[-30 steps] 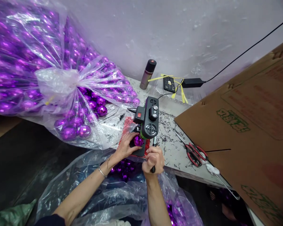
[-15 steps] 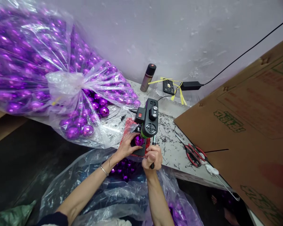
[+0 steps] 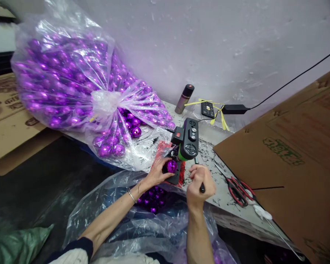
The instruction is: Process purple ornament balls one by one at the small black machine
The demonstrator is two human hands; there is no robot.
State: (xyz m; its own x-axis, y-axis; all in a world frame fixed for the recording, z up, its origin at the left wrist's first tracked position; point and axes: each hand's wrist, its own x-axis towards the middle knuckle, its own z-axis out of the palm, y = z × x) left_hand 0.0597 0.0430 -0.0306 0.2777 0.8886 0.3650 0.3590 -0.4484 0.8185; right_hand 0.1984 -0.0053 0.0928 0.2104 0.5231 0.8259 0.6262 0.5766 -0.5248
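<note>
My left hand (image 3: 160,172) is closed around a shiny purple mirrored ball (image 3: 172,166), thumb on the near side and fingers on the far side. The ball sits at the front of a small black machine (image 3: 191,141) with a red switch, over its dark base plate (image 3: 173,179). My right hand (image 3: 201,185) makes a fist around the machine's lever handle (image 3: 202,187), whose black end pokes out. A red mat (image 3: 182,172) lies under the machine. Below my left hand, more purple balls (image 3: 153,201) lie in an open clear plastic bag (image 3: 110,209).
A large tied plastic bag (image 3: 106,102) of purple balls fills the left. Red-handled scissors (image 3: 238,191) lie by a tall cardboard box (image 3: 288,154) on the right. A spray can (image 3: 184,99), phone (image 3: 207,109) and black adapter (image 3: 234,109) sit near the wall. Dark scraps litter the table.
The head view has swung left, so everything sits further right in the picture. My right hand and the lever handle have moved right, away from the ball. My left hand still holds the ball.
</note>
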